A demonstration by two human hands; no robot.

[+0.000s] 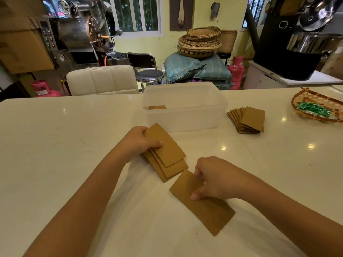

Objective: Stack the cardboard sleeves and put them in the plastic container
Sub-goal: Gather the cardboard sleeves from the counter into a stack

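Note:
My left hand [140, 142] grips a small fanned stack of brown cardboard sleeves [167, 156] resting on the white table, thumb on top. My right hand [209, 179] pinches the near end of a single flat sleeve [204, 204] lying just right of that stack. Behind them stands a translucent plastic container [185, 117]; the edge of a sleeve [157, 107] shows inside at its left. A second fanned pile of sleeves [247, 120] lies to the right of the container.
A woven tray [304, 98] holding green wrapped items sits at the table's far right. A white chair [102, 80] stands behind the table's far edge. Bare white tabletop [55, 145] stretches to the left.

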